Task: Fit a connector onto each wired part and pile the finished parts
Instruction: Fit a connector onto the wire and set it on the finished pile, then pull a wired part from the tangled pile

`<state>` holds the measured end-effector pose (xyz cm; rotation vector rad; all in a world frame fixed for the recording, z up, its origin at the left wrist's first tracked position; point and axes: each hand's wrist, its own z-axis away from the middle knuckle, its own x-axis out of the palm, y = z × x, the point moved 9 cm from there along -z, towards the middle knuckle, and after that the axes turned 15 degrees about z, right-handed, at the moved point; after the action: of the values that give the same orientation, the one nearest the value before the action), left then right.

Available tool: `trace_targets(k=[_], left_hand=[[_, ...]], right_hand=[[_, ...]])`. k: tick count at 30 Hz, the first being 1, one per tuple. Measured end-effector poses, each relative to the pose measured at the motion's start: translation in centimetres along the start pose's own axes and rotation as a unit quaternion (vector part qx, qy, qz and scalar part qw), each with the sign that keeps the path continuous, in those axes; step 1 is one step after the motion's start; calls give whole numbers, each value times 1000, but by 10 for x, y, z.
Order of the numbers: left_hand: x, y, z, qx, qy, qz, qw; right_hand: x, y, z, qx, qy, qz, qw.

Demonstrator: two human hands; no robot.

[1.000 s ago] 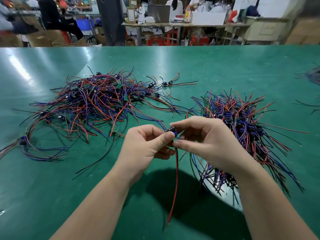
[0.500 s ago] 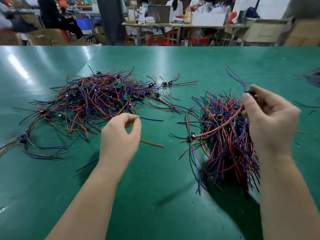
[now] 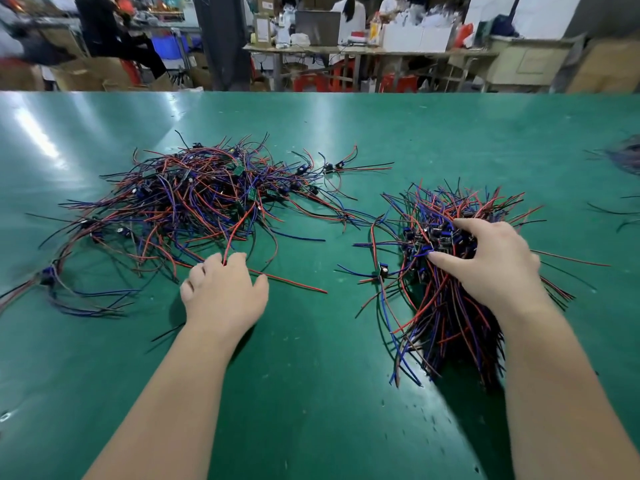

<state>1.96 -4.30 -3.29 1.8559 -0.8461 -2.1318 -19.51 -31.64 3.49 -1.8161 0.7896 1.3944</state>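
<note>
A loose tangle of red, blue and black wired parts (image 3: 194, 202) spreads over the left of the green table (image 3: 311, 375). My left hand (image 3: 225, 296) lies palm down at the tangle's near edge, and its curled fingers grip a red wire (image 3: 239, 226) that rises between them. On the right stands a dense pile of finished parts (image 3: 446, 306), with their dark connectors bunched at the top. My right hand (image 3: 491, 265) rests on that pile with its fingers spread over the connectors and grips nothing that I can see.
More dark wires (image 3: 623, 157) lie at the table's far right edge. Past the table's far edge stand workbenches, boxes and seated people.
The hands, which held one part together, have parted. My right hand carried the part to the right pile and came down on it. My left hand reached forward into the left tangle.
</note>
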Motion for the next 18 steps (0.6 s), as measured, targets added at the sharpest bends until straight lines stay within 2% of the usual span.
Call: trace_targets(k=[5,9,13,18], left_hand=[[-11,5,0,32,43,3,999],[-23,18,3,98,78,129,984],[-40,29,14,156,142,255,944],[-42,38,16,184,98,487,848]], right_hand=[[4,1,-3,1,0,1,1000],[6,2,-5,9,17,5,1000],[6,-1,-4,17,26,36,999],[11,-3,-3,19,15,36,999]])
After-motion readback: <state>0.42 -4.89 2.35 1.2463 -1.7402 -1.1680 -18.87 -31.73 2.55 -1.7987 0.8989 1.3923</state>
